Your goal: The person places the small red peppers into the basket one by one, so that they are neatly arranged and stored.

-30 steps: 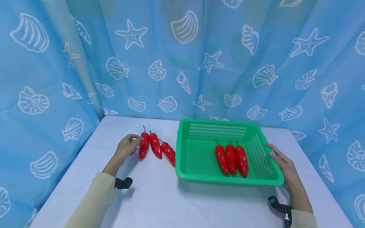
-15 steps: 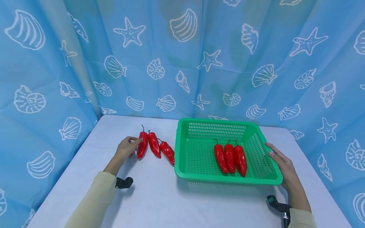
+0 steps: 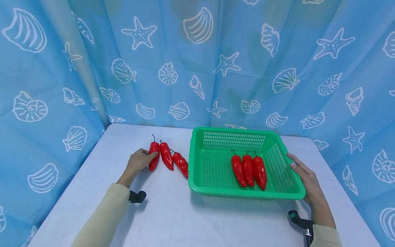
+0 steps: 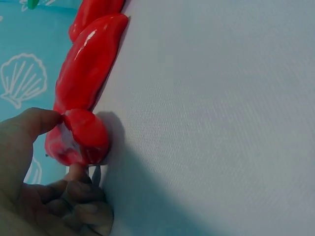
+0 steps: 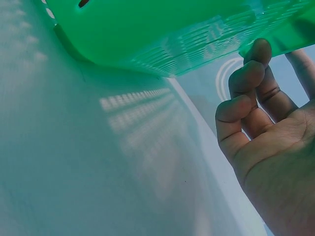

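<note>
In the head view my left hand (image 3: 141, 160) pinches the leftmost red chili pepper (image 3: 154, 156) on the table. The left wrist view shows the thumb (image 4: 42, 120) on one side of that pepper (image 4: 88, 135) and the fingers on the other. Two more chili peppers, a middle one (image 3: 166, 156) and a right one (image 3: 180, 164), lie close by. My right hand (image 3: 310, 181) holds the right rim of a green plastic basket (image 3: 247, 193). Below that rim, the right wrist view shows curled fingers (image 5: 246, 78). Three red peppers (image 3: 248, 171) lie side by side in the basket.
A white cloth covers the table (image 3: 185, 219). Behind it and along the sides hangs a blue curtain (image 3: 191, 61) with white shells and starfish. The basket's left wall stands close to the right loose pepper.
My left hand has shifted slightly right, and its thumb and fingers have closed on the leftmost pepper. The right hand stays at the basket rim. The head view has shifted slightly.
</note>
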Demonstrator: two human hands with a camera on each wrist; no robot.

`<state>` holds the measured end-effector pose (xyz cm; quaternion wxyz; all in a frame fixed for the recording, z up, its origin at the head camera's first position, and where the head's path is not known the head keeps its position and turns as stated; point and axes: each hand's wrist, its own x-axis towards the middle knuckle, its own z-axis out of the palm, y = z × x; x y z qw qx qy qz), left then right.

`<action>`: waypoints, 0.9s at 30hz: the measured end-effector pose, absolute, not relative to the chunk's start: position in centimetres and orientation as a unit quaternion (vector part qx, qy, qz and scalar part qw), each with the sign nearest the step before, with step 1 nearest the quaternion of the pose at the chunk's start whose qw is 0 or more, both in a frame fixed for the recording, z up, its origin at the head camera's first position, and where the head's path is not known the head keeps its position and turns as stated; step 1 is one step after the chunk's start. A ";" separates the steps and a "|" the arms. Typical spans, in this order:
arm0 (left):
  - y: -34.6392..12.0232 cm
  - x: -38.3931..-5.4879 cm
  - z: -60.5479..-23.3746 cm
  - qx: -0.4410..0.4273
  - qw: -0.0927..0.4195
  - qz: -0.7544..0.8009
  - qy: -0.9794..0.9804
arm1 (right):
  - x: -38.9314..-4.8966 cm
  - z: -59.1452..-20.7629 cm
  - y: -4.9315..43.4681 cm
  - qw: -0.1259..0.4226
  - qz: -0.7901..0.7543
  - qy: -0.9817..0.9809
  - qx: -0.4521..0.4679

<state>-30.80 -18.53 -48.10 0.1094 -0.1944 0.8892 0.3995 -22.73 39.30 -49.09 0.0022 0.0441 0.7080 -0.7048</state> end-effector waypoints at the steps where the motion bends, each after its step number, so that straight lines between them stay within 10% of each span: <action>1: -18.6 -30.8 -48.1 -0.196 0.110 0.400 0.888 | -22.8 -49.1 39.3 0.003 -0.705 0.708 0.044; 27: -18.5 -30.3 -47.6 -0.207 0.114 0.412 0.880 | -22.6 -49.0 39.3 0.004 -0.710 0.702 0.045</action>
